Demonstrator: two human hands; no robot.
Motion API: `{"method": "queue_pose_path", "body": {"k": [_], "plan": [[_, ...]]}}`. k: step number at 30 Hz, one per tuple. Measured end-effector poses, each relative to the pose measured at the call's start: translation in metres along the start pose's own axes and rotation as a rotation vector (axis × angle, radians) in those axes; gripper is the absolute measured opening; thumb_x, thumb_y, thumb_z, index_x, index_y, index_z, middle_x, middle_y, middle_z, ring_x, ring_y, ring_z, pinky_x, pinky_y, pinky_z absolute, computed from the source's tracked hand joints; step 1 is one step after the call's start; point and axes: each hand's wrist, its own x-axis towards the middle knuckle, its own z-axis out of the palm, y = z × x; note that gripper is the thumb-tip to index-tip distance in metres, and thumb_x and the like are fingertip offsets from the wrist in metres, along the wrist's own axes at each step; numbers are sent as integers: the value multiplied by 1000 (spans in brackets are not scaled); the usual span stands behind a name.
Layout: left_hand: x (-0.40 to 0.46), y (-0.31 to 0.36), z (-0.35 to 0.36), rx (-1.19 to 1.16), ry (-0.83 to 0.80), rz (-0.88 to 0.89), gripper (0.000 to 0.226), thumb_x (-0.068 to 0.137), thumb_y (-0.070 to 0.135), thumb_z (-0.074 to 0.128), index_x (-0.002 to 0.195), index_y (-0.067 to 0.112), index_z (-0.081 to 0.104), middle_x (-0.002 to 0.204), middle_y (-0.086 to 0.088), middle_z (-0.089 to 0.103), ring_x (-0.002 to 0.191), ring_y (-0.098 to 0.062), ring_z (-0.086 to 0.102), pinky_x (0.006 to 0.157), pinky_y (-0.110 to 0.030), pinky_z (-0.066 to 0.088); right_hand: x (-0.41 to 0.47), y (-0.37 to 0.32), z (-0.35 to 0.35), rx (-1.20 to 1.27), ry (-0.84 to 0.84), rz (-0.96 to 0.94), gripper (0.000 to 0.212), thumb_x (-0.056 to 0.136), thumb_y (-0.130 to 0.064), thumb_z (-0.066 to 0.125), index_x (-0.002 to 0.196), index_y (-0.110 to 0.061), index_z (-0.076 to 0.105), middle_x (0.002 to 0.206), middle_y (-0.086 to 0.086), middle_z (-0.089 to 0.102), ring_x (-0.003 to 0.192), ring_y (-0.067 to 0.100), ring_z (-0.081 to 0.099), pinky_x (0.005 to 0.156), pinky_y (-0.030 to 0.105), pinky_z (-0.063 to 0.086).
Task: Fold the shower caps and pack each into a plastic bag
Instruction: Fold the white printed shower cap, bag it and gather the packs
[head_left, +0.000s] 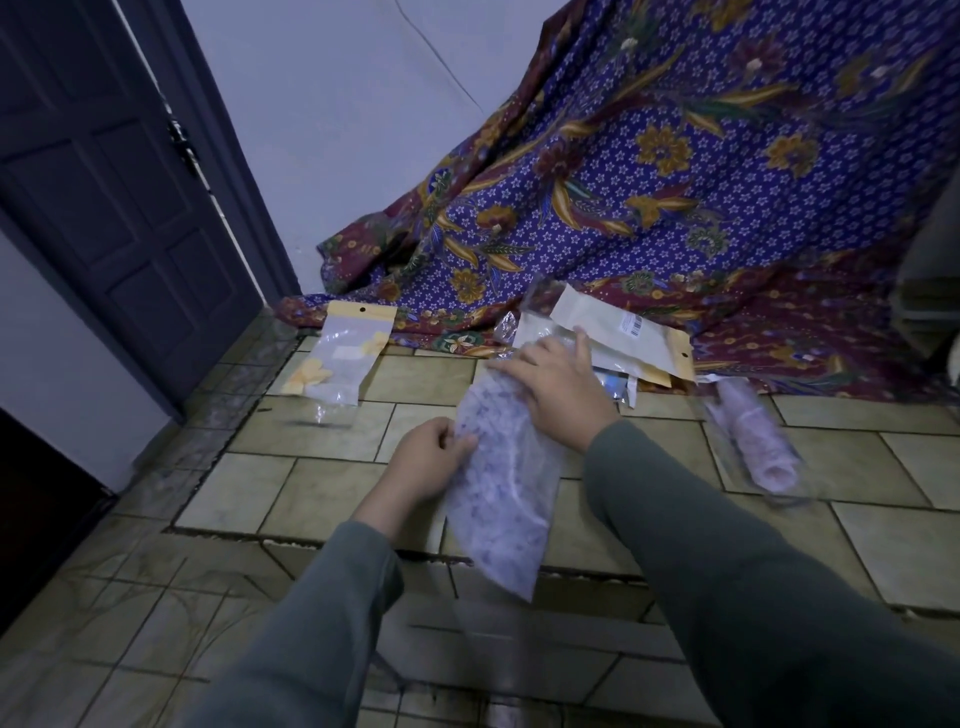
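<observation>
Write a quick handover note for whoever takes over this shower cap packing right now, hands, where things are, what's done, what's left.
Left hand pinches the left edge of the shower cap, held over the tiled floor.
Right hand grips its far end.
Done: one packed bag lies far left; another rolled cap in a clear bag lies right.
Left: fold this cap and bag it. Empty bags are stacked by the patterned cloth.

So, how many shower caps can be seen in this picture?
2. One shower cap is in the middle, held by the left hand and the right hand. The other, a rolled cap, lies on the tiled floor to the right. The bag pile may hide more.
</observation>
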Motion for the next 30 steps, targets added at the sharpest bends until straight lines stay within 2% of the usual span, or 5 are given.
{"method": "queue_pose_path", "body": {"k": [4,13,19,25,30], "plan": [[-2,-8,2,-62,222,-106,30,91,33,58,73,12,48,67,-1,53,69,-23,52,52,-27,33,-17,-21,15,18,253,-47,41,81,-24,56,122,-26,55,116,6,55,116,28,45,106,57,23],[-17,-11,9,250,479,-42,39,86,32,63,118,16,47,114,-6,54,94,-26,58,70,-35,46,-76,-11,51,285,-272,-70,28,92,-29,49,114,-33,66,120,-20,60,115,3,48,82,32,24],[-24,-6,29,156,-10,329,17,86,27,66,75,14,64,73,-1,64,68,-16,54,61,-23,33,-76,-15,51,255,-269,-42,26,87,-25,55,107,-34,70,125,-16,58,123,8,44,81,32,20],[-28,-22,21,74,-49,385,19,71,32,81,82,21,70,81,9,60,75,2,53,68,-4,35,-92,8,49,375,-180,-35,55,68,-70,53,104,-33,71,115,-15,60,113,5,49,86,27,23],[-32,-26,22,-12,-51,365,32,56,31,90,84,23,75,86,5,59,84,-4,57,79,-12,42,-88,8,50,278,-101,-62,37,82,-54,47,90,-30,74,96,-14,70,104,16,57,84,31,30]]}}
